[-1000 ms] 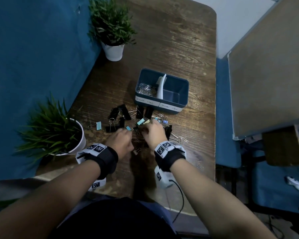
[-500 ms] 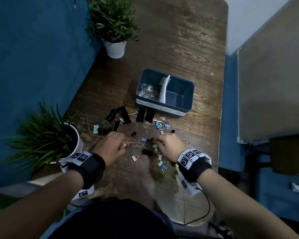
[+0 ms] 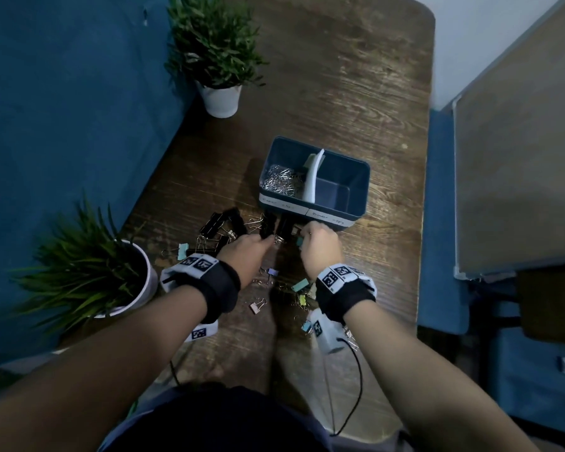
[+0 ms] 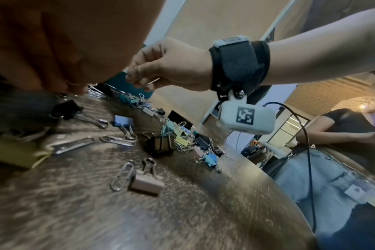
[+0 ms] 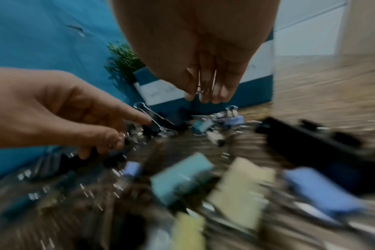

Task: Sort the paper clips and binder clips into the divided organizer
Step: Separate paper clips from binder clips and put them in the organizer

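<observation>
My right hand (image 5: 206, 81) pinched a paper clip (image 5: 207, 81) just short of the organizer (image 3: 359, 190), my left hand (image 5: 79, 115) picked among binder clips (image 3: 222, 225) on the bench, so it could've easily slipped into the wrong compartment.

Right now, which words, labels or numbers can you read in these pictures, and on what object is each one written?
Left label on the organizer: handwriting, seemingly "Paper clips", too faint to be sure.
Right label: seemingly "Binder clips", equally faint.
Wrist bands: square black-and-white code markers, no words.
Camera pod: a code marker only.
No brand or number is legible.
</observation>
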Action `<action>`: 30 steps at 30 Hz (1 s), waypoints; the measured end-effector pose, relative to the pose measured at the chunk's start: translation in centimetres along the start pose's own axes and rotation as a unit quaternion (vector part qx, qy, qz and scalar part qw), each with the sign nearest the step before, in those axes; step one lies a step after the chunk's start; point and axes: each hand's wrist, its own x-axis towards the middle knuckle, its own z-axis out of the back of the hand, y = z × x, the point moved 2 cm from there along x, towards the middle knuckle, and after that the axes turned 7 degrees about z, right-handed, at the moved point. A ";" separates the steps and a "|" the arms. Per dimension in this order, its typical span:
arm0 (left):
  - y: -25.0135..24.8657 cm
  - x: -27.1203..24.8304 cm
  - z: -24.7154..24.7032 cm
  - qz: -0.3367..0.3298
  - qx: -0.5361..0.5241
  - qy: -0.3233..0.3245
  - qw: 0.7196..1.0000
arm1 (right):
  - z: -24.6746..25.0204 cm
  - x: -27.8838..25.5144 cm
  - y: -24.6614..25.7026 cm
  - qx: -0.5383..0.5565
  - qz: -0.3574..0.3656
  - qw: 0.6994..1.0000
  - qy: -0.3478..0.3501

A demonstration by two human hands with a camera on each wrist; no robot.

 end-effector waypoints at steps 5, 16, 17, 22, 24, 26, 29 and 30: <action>0.5 0.4 -1.4 -0.017 0.064 0.030 0.997 | -0.5 -4.1 -1.7 -0.063 0.079 0.985 0.138; 2.7 1.5 -0.8 -0.009 -0.052 -0.050 0.997 | 1.0 0.0 -3.3 0.019 0.072 0.996 0.055; 2.5 1.5 -0.9 -0.020 -0.032 -0.045 0.998 | 0.9 0.7 -3.3 0.007 0.064 0.995 0.074; 2.4 1.1 -1.7 -0.057 0.021 -0.023 0.998 | 0.8 0.8 -3.5 -0.047 0.081 0.985 0.143; 2.7 1.0 -2.0 -0.065 0.018 -0.028 0.997 | 0.4 0.1 -4.0 -0.069 0.064 0.985 0.142; 3.0 0.9 -2.3 -0.073 0.009 -0.028 0.997 | 0.1 -1.3 -4.0 -0.090 0.047 0.984 0.147; 3.1 0.7 -2.7 -0.089 -0.005 -0.028 0.996 | -0.4 -3.9 -2.8 -0.110 0.066 0.978 0.164; 2.9 0.7 -2.7 -0.091 -0.015 -0.028 0.995 | -0.7 -4.6 -2.3 -0.102 0.079 0.978 0.166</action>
